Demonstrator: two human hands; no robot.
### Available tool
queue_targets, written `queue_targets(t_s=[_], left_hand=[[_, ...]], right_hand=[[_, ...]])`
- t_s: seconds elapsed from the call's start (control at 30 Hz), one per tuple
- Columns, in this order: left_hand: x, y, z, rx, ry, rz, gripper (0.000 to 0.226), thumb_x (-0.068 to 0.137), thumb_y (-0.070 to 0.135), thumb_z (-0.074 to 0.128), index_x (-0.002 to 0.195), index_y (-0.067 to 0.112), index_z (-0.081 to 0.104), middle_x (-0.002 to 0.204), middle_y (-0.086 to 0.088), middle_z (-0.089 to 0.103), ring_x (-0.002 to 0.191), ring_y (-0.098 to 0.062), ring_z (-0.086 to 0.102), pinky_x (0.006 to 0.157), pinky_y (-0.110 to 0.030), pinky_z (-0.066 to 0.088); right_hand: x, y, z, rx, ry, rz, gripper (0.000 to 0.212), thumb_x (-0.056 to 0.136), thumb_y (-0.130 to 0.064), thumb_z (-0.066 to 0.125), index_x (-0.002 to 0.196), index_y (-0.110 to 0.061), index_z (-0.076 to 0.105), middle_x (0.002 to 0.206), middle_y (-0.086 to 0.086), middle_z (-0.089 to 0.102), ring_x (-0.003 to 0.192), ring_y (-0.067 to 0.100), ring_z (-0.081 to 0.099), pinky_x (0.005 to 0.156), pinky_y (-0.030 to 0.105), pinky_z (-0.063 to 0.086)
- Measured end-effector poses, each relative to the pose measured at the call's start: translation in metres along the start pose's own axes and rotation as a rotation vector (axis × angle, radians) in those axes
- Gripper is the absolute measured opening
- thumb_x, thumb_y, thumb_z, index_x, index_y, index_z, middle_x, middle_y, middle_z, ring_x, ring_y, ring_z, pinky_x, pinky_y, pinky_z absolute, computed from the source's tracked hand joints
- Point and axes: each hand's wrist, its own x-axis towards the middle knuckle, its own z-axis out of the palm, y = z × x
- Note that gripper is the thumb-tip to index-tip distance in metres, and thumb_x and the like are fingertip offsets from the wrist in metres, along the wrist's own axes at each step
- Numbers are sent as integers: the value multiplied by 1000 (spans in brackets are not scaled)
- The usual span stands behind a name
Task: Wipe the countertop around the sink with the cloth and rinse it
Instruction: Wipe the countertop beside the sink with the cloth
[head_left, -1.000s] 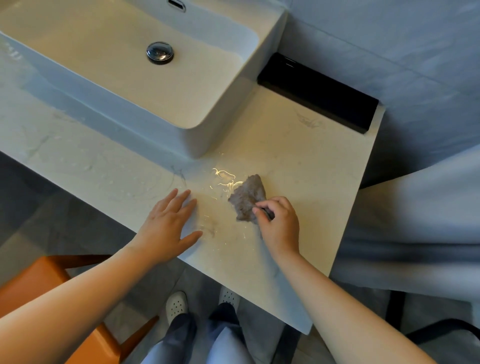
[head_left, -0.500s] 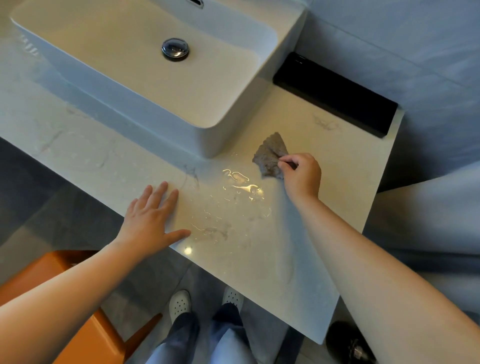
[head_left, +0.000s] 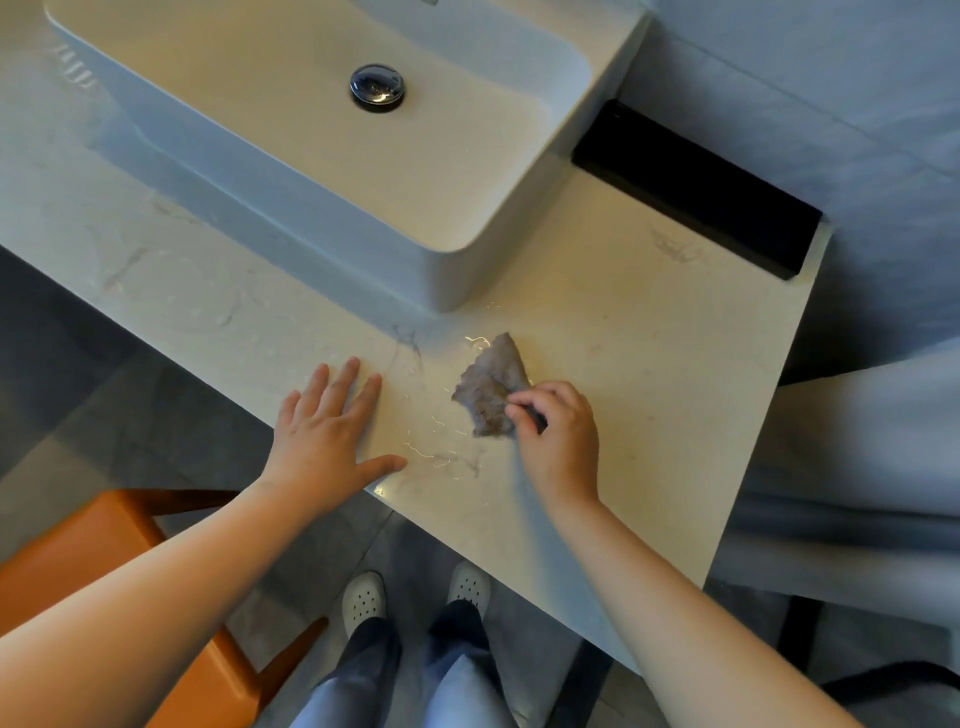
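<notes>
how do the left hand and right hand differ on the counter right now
The left hand lies flat with fingers spread; the right hand has its fingers curled. The left hand holds nothing, while the right hand pinches the cloth. Both are on the wet countertop in front of the sink.

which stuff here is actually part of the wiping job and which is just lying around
Part of the job:
cloth, pinched by the right hand
countertop, wet near the cloth
sink
left hand, flat on the countertop

Just there:
black box at the back of the countertop
orange stool below the countertop's edge
</notes>
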Motion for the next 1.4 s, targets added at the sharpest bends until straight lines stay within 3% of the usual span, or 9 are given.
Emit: queue_targets(t_s=[0.17,0.37,0.57,0.77,0.97,1.07,1.23,1.33,1.4], left_hand=[[1,-2,2,4,-3,7,102,75,79,42,151,30,-5,159,0,-17,146,-30,-13,118,-52,3],[1,-2,3,13,-12,3,101,75,80,38,150,31,-9,157,1,-21,145,-29,-17,117,-51,0],[1,-1,3,-20,9,5,101,75,79,40,151,30,-5,158,1,-19,145,-30,-15,118,-52,1],[1,-1,3,0,1,-1,100,76,79,37,150,30,-9,157,1,-22,145,-29,-18,117,-51,-2],[0,0,1,-2,-3,4,100,76,79,37,150,29,-8,157,0,-21,145,-30,-17,117,-51,-1],[0,1,0,13,-19,3,100,77,79,37,150,29,-9,157,-1,-22,144,-30,-18,118,-51,-1],[0,1,-2,21,-30,3,100,77,79,38,151,29,-6,158,0,-20,145,-30,-16,118,-51,1],[1,1,-3,16,-32,9,101,76,79,39,151,29,-6,158,-1,-19,145,-31,-15,117,-52,1],[1,2,-4,33,-41,5,101,77,79,38,151,28,-8,158,-1,-20,145,-31,-15,118,-52,2]], right_hand=[[-18,-14,-4,134,-119,82,11,79,-10,73,85,-19,76,89,-7,60,85,10,58,72,12,44],[47,-33,-30,138,75,48,9,79,-12,71,85,-17,74,88,-2,61,77,4,53,73,3,36],[121,-19,-1,-17,54,197,17,84,-20,65,100,-19,71,107,4,63,104,24,57,87,31,45],[105,-30,31,-167,17,94,58,87,-31,64,140,-18,42,119,12,54,112,31,47,91,43,41],[80,-37,36,-191,-111,-53,38,87,-24,62,123,-12,58,112,11,57,105,33,51,85,43,43],[68,-33,28,-194,-224,-126,41,86,-22,64,125,-14,59,113,9,58,104,31,51,87,43,45],[47,-39,1,54,-481,-32,41,85,-14,66,126,-19,61,112,-3,58,105,16,56,94,26,43],[37,-40,-29,347,-382,159,30,87,-13,65,116,-22,65,109,1,67,102,17,62,90,31,51],[35,-34,-52,468,-335,267,23,89,-14,64,109,-24,63,103,4,68,99,19,65,80,26,53]])
